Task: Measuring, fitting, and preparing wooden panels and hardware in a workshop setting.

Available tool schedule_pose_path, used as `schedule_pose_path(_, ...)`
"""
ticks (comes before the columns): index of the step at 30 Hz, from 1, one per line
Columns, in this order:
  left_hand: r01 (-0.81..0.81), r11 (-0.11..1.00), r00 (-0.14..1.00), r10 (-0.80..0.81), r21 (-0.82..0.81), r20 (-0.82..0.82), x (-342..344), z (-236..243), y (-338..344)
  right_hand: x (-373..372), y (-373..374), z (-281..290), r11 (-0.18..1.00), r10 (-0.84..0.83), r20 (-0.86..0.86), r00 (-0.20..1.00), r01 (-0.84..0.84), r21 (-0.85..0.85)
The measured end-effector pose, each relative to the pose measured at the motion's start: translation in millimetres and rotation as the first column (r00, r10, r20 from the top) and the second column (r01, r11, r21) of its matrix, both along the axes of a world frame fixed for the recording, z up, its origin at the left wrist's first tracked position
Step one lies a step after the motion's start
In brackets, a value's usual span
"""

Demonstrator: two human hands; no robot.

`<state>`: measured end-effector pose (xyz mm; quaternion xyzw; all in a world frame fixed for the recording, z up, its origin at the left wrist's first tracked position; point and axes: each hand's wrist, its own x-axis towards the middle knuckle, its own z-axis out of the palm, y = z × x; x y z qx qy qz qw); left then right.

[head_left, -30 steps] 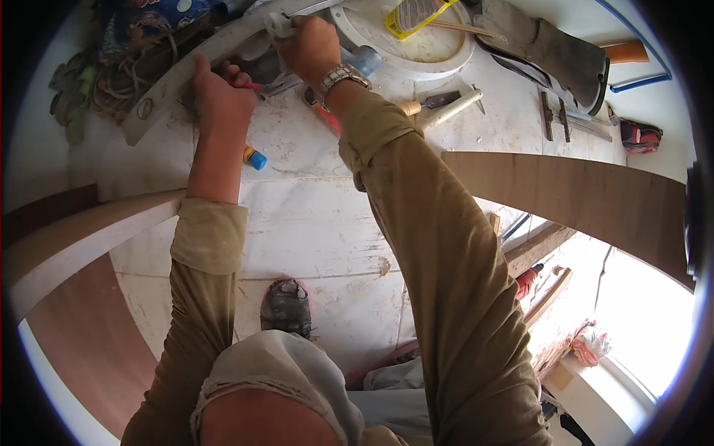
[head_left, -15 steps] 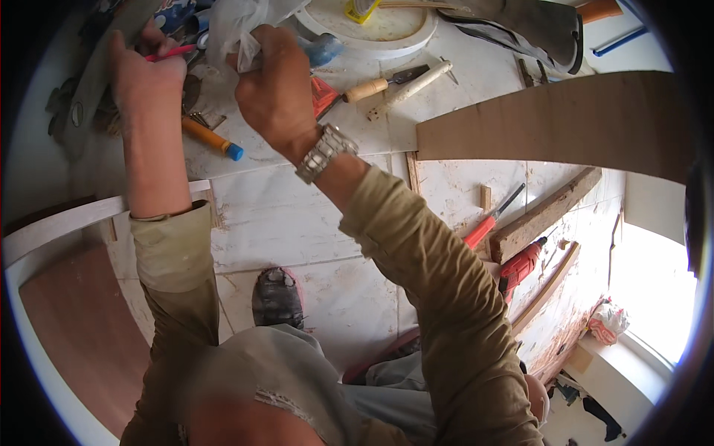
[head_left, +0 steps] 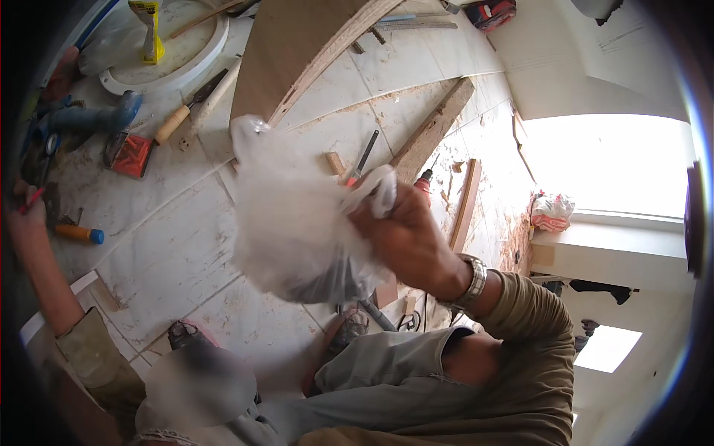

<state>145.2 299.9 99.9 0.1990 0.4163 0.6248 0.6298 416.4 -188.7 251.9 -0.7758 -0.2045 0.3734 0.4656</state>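
Note:
My right hand, with a metal watch at its wrist, grips the bunched top of a cloudy plastic bag. The bag hangs in mid-air over the floor, blurred by motion, and something dark shows at its bottom. At the far left edge, my left hand has its fingers closed around a thin pink-red stick. Beside that hand lies an orange handle with a blue end. A red box and a blue power tool rest farther off.
A wooden-handled chisel lies near a white ring-shaped piece bearing a yellow packet. Curved plywood juts in from the top. Rough timber, a wood strip and a partly hidden red drill lie on the dusty tiles.
My right hand has swung right and nearer, carrying the plastic bag away from the tools. My view has turned right, so my left hand now sits at the left edge, still on the pink-red stick.

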Motion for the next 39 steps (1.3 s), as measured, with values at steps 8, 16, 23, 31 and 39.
schedule_pose_path(8,0.204,0.963,0.976,-0.185,0.178,-0.117,-41.4,-14.1,6.9,279.5,-65.5,-74.8,0.829,-0.507,0.471,0.722,0.558,0.037)
schedule_pose_path(16,0.072,0.997,0.996,-0.073,0.020,0.061,14.8,36.4,-56.5,462.1,-97.0,-78.3,0.751,-0.052,0.871,0.489,0.594,-0.288)
schedule_pose_path(23,0.055,0.998,0.991,-0.054,-0.004,0.126,36.2,38.5,-68.6,127.4,-8.1,-84.7,0.660,0.659,0.210,0.722,-0.420,-0.623)
schedule_pose_path(31,0.054,0.998,0.989,-0.055,0.011,0.135,52.6,32.4,-69.3,-16.9,291.4,-134.3,0.949,-0.039,0.856,0.516,-0.249,0.194)
schedule_pose_path(39,0.108,0.992,0.980,-0.096,-0.060,0.173,25.9,29.0,-88.0,113.4,393.9,-216.1,0.985,-0.173,0.724,0.668,0.101,0.142)
